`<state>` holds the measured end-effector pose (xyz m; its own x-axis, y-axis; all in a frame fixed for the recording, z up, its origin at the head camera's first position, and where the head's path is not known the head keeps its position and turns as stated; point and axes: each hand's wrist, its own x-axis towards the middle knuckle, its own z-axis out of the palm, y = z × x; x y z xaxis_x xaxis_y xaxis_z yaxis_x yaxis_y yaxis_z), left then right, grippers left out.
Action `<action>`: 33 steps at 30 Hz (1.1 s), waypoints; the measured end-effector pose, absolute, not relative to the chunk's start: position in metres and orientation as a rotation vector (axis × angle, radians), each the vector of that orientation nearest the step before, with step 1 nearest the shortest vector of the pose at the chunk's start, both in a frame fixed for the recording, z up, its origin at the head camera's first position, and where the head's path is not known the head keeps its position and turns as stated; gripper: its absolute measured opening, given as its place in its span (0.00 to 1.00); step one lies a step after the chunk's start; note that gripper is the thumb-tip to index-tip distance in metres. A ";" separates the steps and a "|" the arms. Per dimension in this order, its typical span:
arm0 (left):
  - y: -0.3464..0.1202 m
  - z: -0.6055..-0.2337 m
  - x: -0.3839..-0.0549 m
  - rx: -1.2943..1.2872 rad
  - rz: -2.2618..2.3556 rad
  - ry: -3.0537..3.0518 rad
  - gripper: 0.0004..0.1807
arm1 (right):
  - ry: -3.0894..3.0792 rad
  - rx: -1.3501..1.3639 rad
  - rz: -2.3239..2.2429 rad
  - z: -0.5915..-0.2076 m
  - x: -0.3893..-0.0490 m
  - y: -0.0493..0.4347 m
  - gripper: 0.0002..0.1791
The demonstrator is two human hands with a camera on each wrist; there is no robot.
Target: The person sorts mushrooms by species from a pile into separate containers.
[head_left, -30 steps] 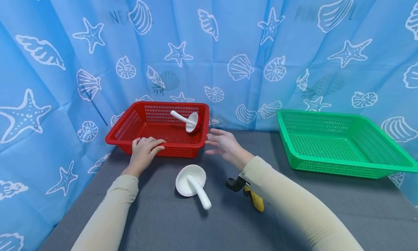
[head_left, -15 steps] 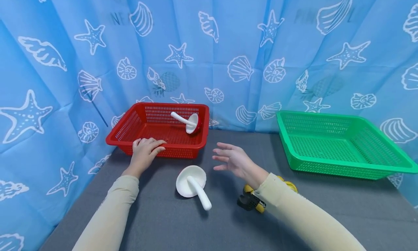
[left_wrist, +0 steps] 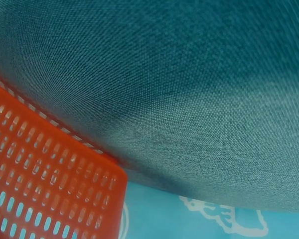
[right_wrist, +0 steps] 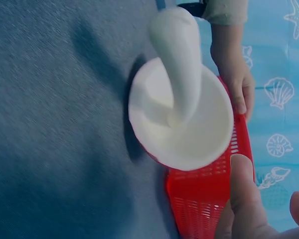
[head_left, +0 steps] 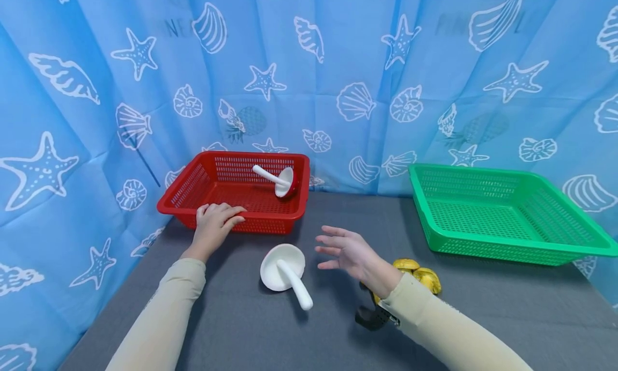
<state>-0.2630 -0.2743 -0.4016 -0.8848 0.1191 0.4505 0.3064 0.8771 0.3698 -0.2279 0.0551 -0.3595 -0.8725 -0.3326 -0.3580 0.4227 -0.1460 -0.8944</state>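
Note:
My left hand grips the near rim of the red basket, fingers hooked over the edge. Inside that basket, at its right end, leans a toy mushroom with a white stem and a red-edged cap. Another mushroom, white underneath, lies cap-down on the cloth with its stem angled toward me. To the right of it hovers my right hand, fingers spread and holding nothing. The right wrist view shows the same mushroom close up, beyond my fingers.
A yellow mushroom cluster lies partly hidden behind my right forearm. At the back right stands a green basket. Grey cloth covers the table, and a blue shell-print curtain hangs behind it.
My right hand has drawn back from the red basket's right side, toward me and slightly right. More of the yellow mushrooms shows past the sleeve. My left hand stays put.

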 end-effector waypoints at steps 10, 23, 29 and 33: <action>-0.273 -0.400 -0.263 -0.312 -0.601 -2.630 0.21 | 1.598 0.085 -2.012 -0.377 -0.214 0.055 0.28; -0.272 -0.398 -0.263 -0.317 -0.582 -2.630 0.21 | 1.571 0.076 -1.967 -0.390 -0.204 0.052 0.29; -0.272 -0.398 -0.262 -0.311 -0.590 -2.639 0.20 | 1.552 0.048 -1.934 -0.395 -0.200 0.051 0.29; -0.272 -0.398 -0.263 -0.308 -0.583 -2.646 0.20 | 1.547 0.025 -1.916 -0.398 -0.197 0.049 0.28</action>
